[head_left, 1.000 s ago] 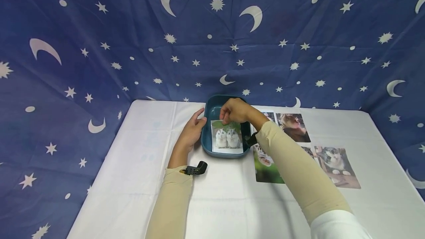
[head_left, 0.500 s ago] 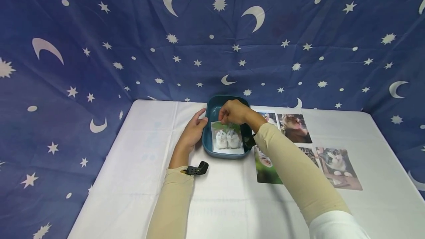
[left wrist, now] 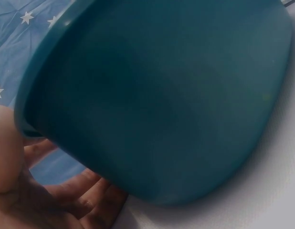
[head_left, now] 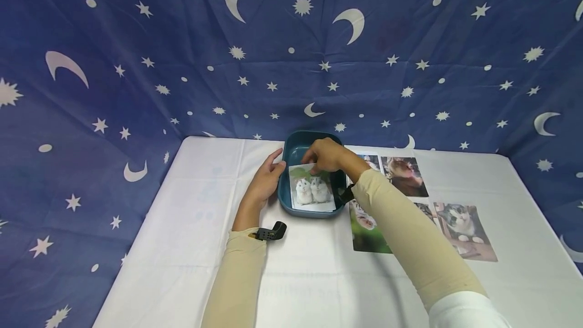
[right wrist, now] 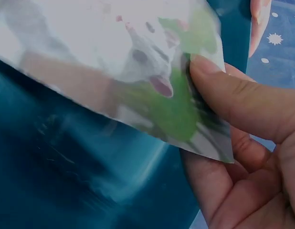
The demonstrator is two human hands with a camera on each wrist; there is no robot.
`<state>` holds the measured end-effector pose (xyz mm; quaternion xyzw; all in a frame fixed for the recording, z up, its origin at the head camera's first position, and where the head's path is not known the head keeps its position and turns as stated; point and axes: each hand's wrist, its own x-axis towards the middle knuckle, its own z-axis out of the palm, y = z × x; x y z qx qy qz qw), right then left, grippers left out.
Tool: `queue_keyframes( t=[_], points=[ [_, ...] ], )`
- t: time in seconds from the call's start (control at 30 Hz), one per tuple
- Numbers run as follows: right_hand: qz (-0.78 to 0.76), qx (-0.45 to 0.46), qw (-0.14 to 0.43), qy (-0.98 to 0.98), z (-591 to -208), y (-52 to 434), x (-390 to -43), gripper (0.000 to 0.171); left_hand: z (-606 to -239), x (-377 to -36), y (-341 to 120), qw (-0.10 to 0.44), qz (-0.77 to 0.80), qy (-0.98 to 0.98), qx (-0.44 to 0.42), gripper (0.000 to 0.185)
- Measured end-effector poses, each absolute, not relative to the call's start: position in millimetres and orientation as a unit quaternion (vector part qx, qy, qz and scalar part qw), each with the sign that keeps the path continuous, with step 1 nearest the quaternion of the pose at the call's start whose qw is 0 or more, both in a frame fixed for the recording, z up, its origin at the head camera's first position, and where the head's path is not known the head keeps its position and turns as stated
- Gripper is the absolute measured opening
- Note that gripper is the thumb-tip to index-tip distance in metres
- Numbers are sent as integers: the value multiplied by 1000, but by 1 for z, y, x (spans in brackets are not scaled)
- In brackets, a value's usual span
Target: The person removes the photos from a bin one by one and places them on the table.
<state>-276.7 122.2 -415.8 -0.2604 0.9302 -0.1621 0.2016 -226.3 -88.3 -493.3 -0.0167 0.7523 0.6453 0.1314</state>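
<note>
A teal plastic bin [head_left: 283,192] stands near the back edge of the table. My left hand [head_left: 264,180] rests against its left side, thumb at the rim; in the left wrist view the fingers [left wrist: 78,186] lie along the outer wall. My right hand [head_left: 331,155] reaches into the bin and pinches the top edge of a photo print [head_left: 311,192] of two white hamsters. The right wrist view shows the thumb [right wrist: 233,95] on the picture side of the print [right wrist: 157,95] and fingers behind it. Whether more prints lie beneath is unclear.
Several animal photos lie on the white table [head_left: 300,257] right of the bin: a brown picture [head_left: 404,176], a cat [head_left: 462,221], and a green one [head_left: 366,234] partly under my right forearm. A blue cloth [head_left: 291,65] with moons and stars hangs behind.
My right fingers have shifted slightly right along the print's top edge, and the thumb now shows over its picture side. My left hand stays at the bin. The head view has shifted slightly.
</note>
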Motion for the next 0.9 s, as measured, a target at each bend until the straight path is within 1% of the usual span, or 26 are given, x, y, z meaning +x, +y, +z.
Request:
queue_keyframes(
  t=[0.13, 0.27, 0.4, 0.7, 0.9],
  points=[
    [-185, -240, 191, 933, -414, 125, -276, 27, -493, -227, -88, 130, 647, 751, -17, 50],
    [-215, -236, 189, 929, -415, 126, -276, 19, -493, -226, -89, 128, 647, 751, -18, 50],
    [-230, -236, 186, 926, -417, 127, -276, 14, -493, -226, -88, 129, 648, 751, -15, 51],
    [-246, -229, 192, 922, -424, 123, -281, 16, -492, -226, -88, 126, 646, 753, -14, 50],
    [-220, -243, 194, 925, -427, 120, -282, 18, -493, -226, -89, 134, 641, 755, -18, 50]
  ],
)
